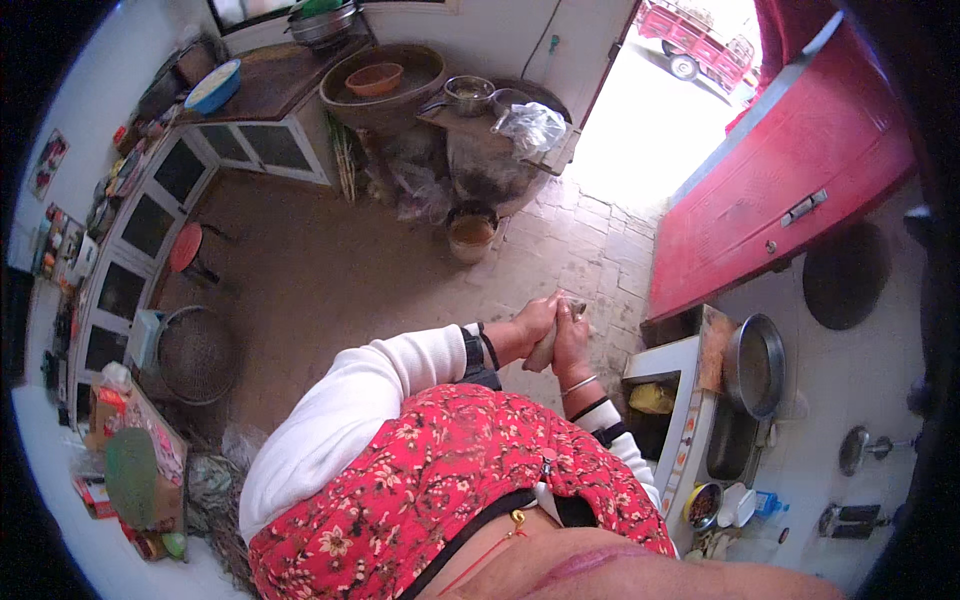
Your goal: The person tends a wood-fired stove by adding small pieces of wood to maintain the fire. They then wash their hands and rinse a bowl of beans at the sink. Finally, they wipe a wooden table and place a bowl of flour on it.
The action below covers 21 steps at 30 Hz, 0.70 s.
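Near the middle of the view, my left hand (537, 321) and my right hand (573, 341) are pressed together around a greyish-brown bundle (541, 352). It looks like a cloth, though the fingers cover most of it. One end hangs below my left palm, and a small part shows beyond my right fingers. Both hands are held in the air in front of my body, above the paved floor (600, 277). A dark band is around my left wrist and a bracelet around my right.
Ahead stand a bucket (472, 234) and a large vat bearing a board (556, 157). A red door (780, 172) stands open at right, near a metal basin (754, 366) on the counter. To the left are a red stool (186, 247) and a round basket (196, 354).
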{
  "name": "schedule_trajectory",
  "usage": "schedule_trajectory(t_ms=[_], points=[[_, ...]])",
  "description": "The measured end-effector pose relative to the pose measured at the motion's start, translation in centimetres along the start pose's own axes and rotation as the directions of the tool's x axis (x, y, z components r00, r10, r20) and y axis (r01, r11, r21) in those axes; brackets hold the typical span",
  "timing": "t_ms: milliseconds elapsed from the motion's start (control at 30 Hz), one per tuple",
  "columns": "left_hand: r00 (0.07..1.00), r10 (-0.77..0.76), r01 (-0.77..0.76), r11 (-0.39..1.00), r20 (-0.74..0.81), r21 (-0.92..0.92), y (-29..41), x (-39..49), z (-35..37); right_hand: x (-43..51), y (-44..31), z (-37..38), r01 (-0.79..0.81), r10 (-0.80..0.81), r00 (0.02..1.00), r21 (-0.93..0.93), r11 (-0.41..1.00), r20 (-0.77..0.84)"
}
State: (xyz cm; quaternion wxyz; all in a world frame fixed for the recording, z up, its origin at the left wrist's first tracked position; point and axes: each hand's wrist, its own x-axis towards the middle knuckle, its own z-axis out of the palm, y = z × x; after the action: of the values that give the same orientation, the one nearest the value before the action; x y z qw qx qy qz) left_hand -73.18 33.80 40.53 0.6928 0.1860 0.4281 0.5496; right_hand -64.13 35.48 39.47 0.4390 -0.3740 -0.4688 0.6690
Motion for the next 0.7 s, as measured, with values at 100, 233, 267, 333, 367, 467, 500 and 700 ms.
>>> schedule_trajectory(t_ms=[100,233,267,333,367,467,500,700], points=[[0.945,0.323,-0.238,0.784,-0.049,0.574,-1.5,1.3,-1.7,-0.8,0.9,-0.1,0.148,-0.186,0.978,-0.312,0.938,-0.095],[0.928,0.371,-0.282,0.764,-0.039,0.580,-2.4,2.5,-2.5,-1.4,0.2,-0.8,0.327,-0.456,0.888,-0.613,0.719,-0.060],[0.937,0.350,-0.293,0.782,0.002,0.550,-2.2,2.6,-2.5,-1.4,-0.3,-1.1,0.270,-0.422,0.900,-0.620,0.736,-0.109],[0.961,0.275,-0.257,0.827,0.039,0.501,-1.1,2.6,-2.6,-1.2,-1.7,-1.9,0.132,-0.323,0.918,-0.591,0.796,-0.230],[0.975,0.207,-0.220,0.853,0.080,0.474,-0.4,2.5,-2.7,-1.0,-2.5,-2.3,0.174,-0.327,0.918,-0.515,0.839,-0.223],[0.984,0.105,-0.156,0.897,0.142,0.414,1.7,2.7,-2.8,-0.9,-5.0,-2.7,0.289,-0.389,0.880,-0.343,0.894,-0.273],[0.973,0.098,-0.174,0.906,0.209,0.387,2.0,2.9,-2.6,-0.9,-5.7,-2.6,0.281,-0.384,0.878,-0.343,0.896,-0.285],[0.860,-0.261,0.238,0.965,0.438,0.107,1.0,2.9,-2.3,-0.3,-4.6,0.0,0.399,-0.487,0.869,-0.710,0.581,0.089]])
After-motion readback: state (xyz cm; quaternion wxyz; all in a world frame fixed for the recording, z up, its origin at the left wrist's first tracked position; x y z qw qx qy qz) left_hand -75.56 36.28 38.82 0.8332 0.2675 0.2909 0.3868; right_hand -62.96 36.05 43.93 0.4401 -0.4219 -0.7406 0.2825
